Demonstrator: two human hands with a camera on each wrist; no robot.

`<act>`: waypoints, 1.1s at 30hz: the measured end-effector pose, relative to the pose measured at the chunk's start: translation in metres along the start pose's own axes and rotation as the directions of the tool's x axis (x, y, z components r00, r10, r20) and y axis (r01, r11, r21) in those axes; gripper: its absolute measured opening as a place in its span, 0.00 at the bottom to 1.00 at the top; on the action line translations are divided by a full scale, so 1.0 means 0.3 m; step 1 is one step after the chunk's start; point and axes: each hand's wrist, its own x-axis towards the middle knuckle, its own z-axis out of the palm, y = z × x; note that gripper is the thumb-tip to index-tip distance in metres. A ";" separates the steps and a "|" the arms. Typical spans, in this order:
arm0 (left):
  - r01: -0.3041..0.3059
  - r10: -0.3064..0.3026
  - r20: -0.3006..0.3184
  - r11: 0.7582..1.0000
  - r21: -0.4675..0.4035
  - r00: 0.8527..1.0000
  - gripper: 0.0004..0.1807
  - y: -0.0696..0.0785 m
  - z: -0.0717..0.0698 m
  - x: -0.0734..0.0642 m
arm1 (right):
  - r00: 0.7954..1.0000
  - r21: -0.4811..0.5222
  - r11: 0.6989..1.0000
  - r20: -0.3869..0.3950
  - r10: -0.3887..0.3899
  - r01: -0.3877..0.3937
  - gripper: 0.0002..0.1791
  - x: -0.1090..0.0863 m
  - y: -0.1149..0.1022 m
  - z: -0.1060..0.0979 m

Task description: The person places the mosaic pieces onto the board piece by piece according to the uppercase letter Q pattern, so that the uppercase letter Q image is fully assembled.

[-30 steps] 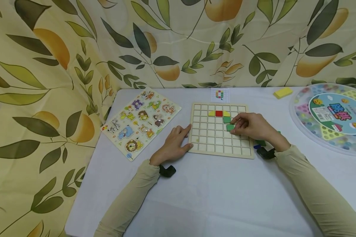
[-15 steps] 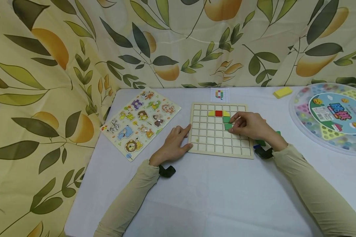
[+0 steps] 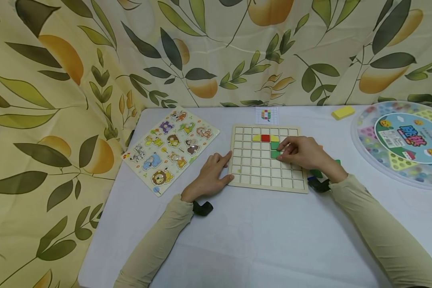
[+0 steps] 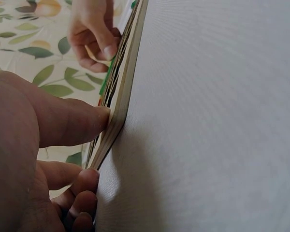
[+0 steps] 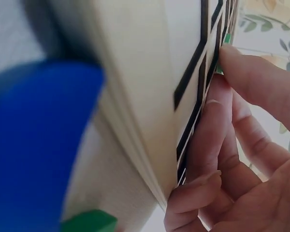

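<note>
A wooden grid board (image 3: 252, 187) lies flat on the white table. A red square tile (image 3: 265, 138) sits on it between two yellow tiles, with a green square tile (image 3: 275, 145) below the right one. My right hand (image 3: 302, 152) holds a second green square tile (image 3: 275, 154) by its right side, thumb and fingertips at the piece, directly under the first. The left hand (image 3: 210, 176) touches the board's left edge with index finger and thumb spread apart. In the left wrist view, its thumb (image 4: 87, 123) presses that edge and the other fingers are bent.
Left of the board lies an animal puzzle sheet (image 3: 173, 148). A small pattern card (image 3: 267, 115) is behind the board, with a yellow block (image 3: 343, 113) farther right. A round clear container (image 3: 367, 152) occupies the right side. Loose pieces, including a blue one (image 5: 34, 145), lie by the board's right edge.
The right hand has shifted slightly left with the green square tile, which now lines up under the upper green one. The left hand has kept its place.
</note>
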 end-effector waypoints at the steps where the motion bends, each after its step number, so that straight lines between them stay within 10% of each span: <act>1: 0.000 0.000 0.000 1.000 -0.001 1.000 0.43 0.000 0.000 0.000 | 1.000 -0.002 1.000 0.000 -0.001 0.001 0.16 0.000 0.000 0.001; 33: -0.009 0.009 -0.012 1.000 0.004 1.000 0.42 -0.001 0.004 -0.002 | 0.986 -0.133 0.978 -0.046 0.157 -0.162 0.31 -0.138 0.173 -0.136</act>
